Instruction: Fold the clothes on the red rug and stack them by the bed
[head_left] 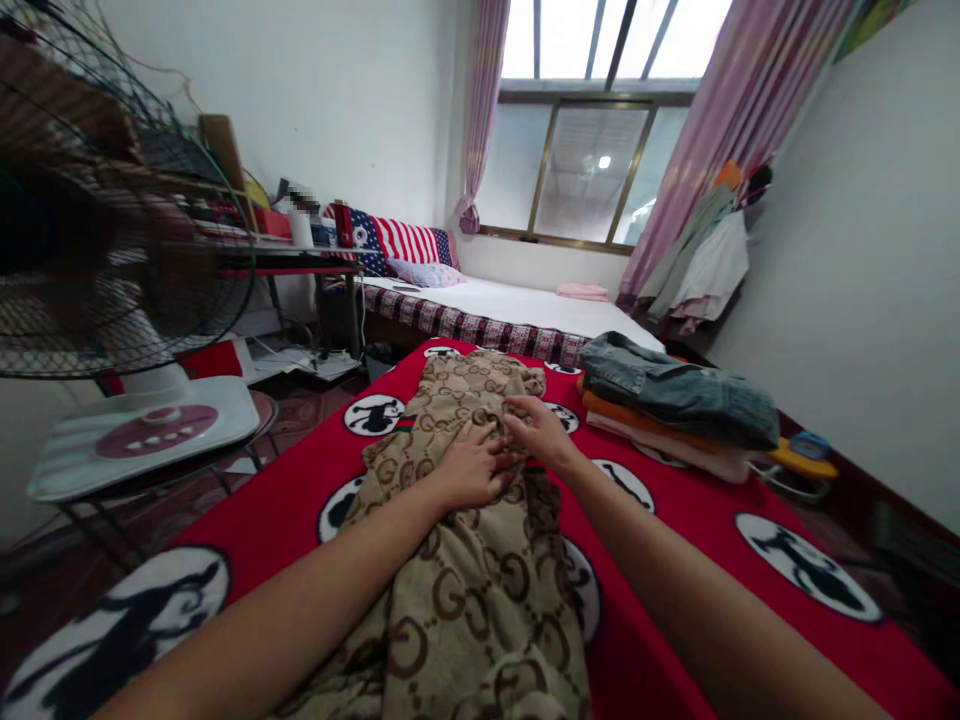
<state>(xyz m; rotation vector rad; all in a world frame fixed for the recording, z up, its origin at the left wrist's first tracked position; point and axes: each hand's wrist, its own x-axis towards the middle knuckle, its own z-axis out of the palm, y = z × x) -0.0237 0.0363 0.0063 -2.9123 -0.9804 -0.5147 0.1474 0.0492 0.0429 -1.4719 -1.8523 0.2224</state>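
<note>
A tan garment (457,590) with a brown interlocking-letter print lies lengthwise on a red blanket (285,510). Green-and-red striped bands show at its sides, and its near end is bunched in loose folds. My left hand (476,468) rests palm down across the middle of the cloth, fingers stretched out. Just to its right, my right hand (538,432) is at the garment's right edge, with thumb and fingertips close together on the cloth. Its lower fingers are partly hidden.
Folded jeans (675,385) top a stack of folded clothes to the right. A fan (112,220) stands on a stool (82,450) at left, beside a cluttered desk (300,262). Behind are a white-sheeted bed (517,305) and a window; clothes (712,260) hang at right.
</note>
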